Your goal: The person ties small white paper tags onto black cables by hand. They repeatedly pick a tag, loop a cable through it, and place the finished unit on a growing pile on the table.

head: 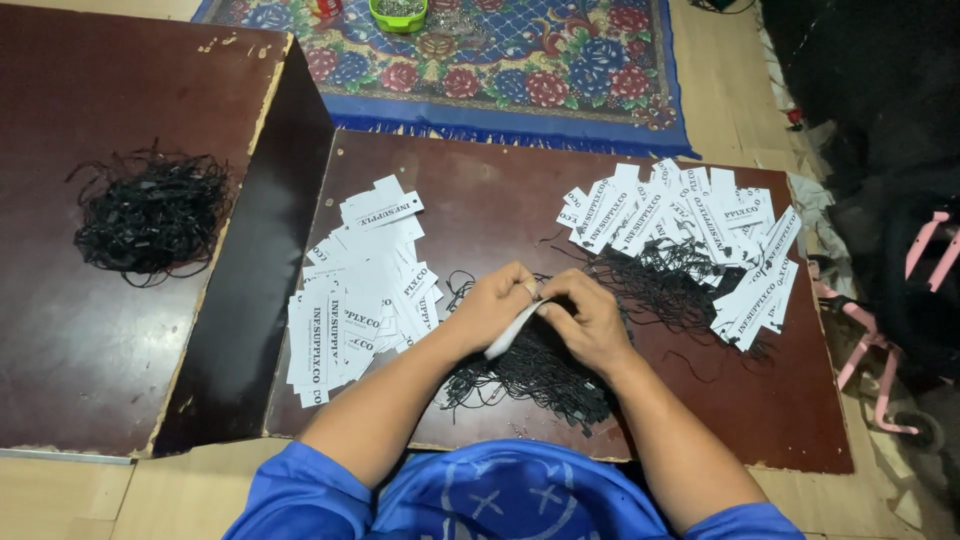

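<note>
The low boards (480, 200) at centre and left are showing dark brown wood veneer, faintly glossy, chipped pale along the edges. The white tags (360, 290) left of centre and those (690, 235) at upper right are looking like smooth matt card. The black strings (150, 215) at left and the heap (530, 375) at lower centre are looking thin, matt and fibrous. The rug (560, 70) along the top is appearing as woven cloth. The bowl (398, 14) at the top edge is shining like green plastic.
</note>
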